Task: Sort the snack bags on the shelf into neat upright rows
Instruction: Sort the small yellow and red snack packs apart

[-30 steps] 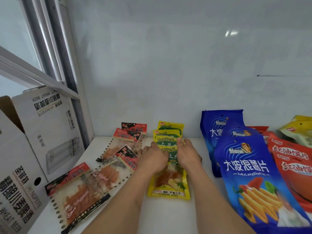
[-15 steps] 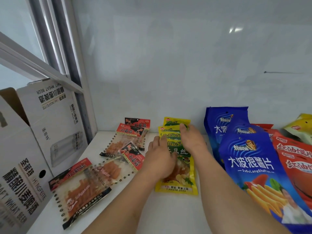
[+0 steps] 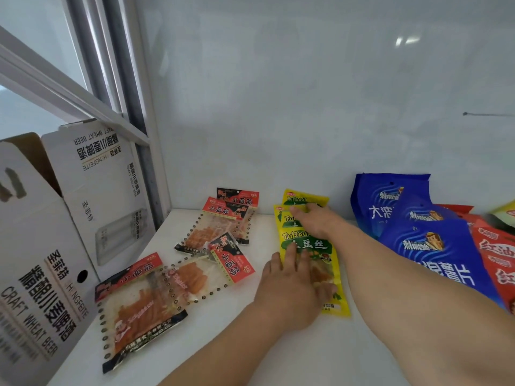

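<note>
Snack bags in yellow [image 3: 308, 240] lie under both my palms, a short overlapping row of them running from just in front of my wrists back toward the wall [image 3: 306, 107]. My left hand [image 3: 289, 288] rests flat on the lower half of the nearest yellow bag, fingers spread and pressing down, not curled around anything. My right hand [image 3: 317, 221] reaches further back, palm down on the tops of the rear yellow bags, its fingertips at their upper edges; I cannot tell whether it pinches one or only lies on them. The two hands are apart, one in front of the other along the same row.

I judge the step in hand to be squaring this yellow row: the left pins the front bag while the right lines up the ones behind. They are still lying flat and fanned, not upright, so the row is only half made.

To the left of my left hand the red gluten packets [image 3: 223, 246] are scattered at odd angles, the largest one [image 3: 139, 307] nearest my forearm. To the right of my right arm the blue chip bags [image 3: 429, 246] lean back in a stack, with red bags [image 3: 496, 252] beyond them. Far left, off the shelf [image 3: 278, 344], stands a white beer carton [image 3: 69, 218].

Next, I think, I need to gather the yellow bags' edges flush and tip them up against the wall together, without letting the slick front bag slide forward.
</note>
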A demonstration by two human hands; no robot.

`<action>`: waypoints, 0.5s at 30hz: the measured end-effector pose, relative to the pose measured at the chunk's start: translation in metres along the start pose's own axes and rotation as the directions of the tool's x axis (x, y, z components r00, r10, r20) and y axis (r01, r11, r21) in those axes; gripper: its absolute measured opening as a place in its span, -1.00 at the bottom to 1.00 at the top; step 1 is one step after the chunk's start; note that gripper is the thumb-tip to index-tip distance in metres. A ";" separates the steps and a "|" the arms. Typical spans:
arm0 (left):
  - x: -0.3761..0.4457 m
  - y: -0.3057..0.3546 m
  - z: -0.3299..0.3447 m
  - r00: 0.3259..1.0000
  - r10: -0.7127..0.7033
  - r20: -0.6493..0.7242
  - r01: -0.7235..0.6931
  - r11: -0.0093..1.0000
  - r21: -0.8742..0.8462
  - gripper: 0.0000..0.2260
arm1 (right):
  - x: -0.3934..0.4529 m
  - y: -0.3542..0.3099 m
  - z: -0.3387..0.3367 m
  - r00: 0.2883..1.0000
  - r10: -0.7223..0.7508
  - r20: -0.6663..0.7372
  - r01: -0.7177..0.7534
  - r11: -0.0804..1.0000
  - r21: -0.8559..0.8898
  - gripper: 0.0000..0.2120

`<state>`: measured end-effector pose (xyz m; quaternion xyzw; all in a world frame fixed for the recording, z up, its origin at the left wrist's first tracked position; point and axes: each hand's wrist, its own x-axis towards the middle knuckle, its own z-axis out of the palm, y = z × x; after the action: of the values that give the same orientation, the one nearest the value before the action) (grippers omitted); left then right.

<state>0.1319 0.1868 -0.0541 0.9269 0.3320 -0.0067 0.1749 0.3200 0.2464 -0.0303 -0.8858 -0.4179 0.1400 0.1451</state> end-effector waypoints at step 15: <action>-0.001 0.005 0.011 0.998 -0.011 -0.065 0.012 1.000 0.014 -0.29 | 0.007 0.016 0.007 1.000 -0.022 0.009 0.023 0.989 -0.149 -0.09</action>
<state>0.1355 0.1789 -0.0631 0.9260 0.3427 0.0200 0.1571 0.3325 0.2432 -0.0433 -0.8890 -0.4376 0.1101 0.0783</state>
